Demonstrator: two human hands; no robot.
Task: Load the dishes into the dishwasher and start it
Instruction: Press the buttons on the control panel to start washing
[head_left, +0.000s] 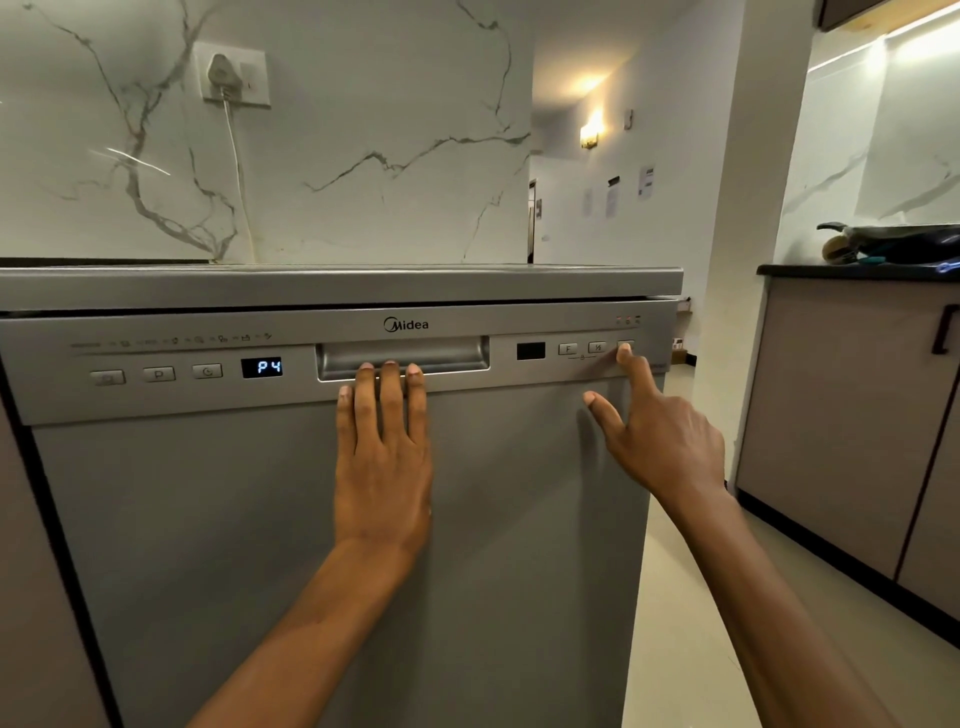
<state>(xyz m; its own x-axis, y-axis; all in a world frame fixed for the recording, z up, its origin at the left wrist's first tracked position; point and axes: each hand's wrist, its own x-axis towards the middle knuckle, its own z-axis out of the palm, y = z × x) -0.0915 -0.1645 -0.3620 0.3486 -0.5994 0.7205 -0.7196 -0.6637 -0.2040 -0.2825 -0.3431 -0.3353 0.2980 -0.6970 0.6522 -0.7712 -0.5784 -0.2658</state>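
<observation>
Now the left hand (383, 457) is lying flat on the closed door of the dishwasher (322, 519), its fingers (392, 395) pressed together and reaching the handle recess (402, 357). Beside it the right hand (660, 436) is pointing, index finger touching the rightmost button (626, 347), thumb spread apart. The display (262, 367) is showing P4. Behind, a plug (223, 73) is sitting in the marble wall (363, 130)

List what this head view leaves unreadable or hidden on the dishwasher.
- Rightmost button: its label is covered by the right hand's index fingertip.
- Icon row above the left buttons: too small and blurred.
- Dishes inside: hidden behind the closed door.
- Small display: dark, shows nothing.
</observation>
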